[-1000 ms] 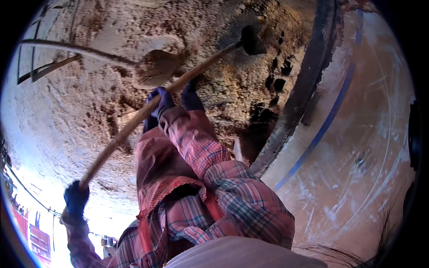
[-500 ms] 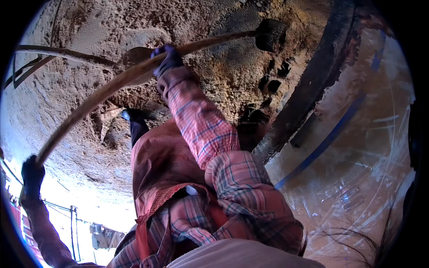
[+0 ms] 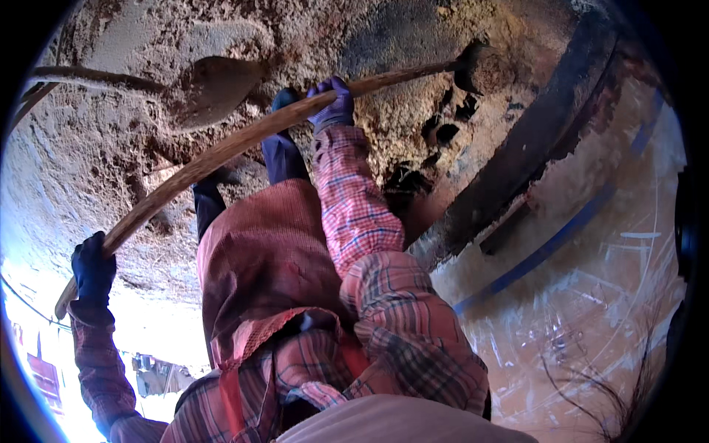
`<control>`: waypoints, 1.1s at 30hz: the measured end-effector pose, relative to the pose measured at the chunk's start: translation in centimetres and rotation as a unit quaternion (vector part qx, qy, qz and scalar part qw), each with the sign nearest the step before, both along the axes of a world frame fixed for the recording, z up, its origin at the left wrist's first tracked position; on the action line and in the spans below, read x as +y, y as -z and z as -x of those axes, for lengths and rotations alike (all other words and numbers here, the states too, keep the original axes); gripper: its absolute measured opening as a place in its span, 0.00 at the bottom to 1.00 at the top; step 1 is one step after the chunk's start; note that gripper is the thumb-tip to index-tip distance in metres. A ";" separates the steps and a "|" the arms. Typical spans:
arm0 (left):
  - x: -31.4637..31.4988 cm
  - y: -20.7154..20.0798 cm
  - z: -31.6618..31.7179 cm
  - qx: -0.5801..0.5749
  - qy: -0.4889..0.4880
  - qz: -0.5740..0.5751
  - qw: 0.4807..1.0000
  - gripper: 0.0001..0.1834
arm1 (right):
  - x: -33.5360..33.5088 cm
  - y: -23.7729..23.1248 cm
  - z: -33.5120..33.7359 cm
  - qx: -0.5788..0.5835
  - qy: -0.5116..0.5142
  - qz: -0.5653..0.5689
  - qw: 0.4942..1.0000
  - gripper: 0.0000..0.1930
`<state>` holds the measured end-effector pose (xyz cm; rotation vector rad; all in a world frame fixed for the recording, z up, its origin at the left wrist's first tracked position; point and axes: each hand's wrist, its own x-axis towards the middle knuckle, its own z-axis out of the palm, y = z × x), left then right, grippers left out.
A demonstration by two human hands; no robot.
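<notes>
A long, bent-looking wooden handle runs from lower left to upper right; it belongs to a shovel (image 3: 244,140). My left hand (image 3: 94,267), in a dark glove, is closed round it near its butt end. Farther up, my right hand (image 3: 332,102), in a purple-blue glove, wraps round the same handle. The dark blade (image 3: 467,68) lies at the far right end, low in the brown crumbly material (image 3: 413,103). A mound of that material (image 3: 496,70) sits on or against the blade; I cannot tell which.
A second shovel (image 3: 221,88) lies on the material at upper left. A dark curved rim (image 3: 532,125) borders a scuffed, pale brown surface (image 3: 561,295) on the right. Dark holes (image 3: 447,133) show near the blade. My boot (image 3: 284,100) stands beside the handle.
Both hands and the held shovel have moved right, the blade going into the material. One of my feet has come forward, beside the handle.
</notes>
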<state>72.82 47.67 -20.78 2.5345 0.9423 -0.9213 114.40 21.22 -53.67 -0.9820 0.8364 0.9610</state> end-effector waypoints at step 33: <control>-9.1 -6.4 -2.7 0.198 -0.234 0.427 0.851 0.13 | -9.3 -12.6 -4.3 0.031 -0.062 0.317 0.946 0.07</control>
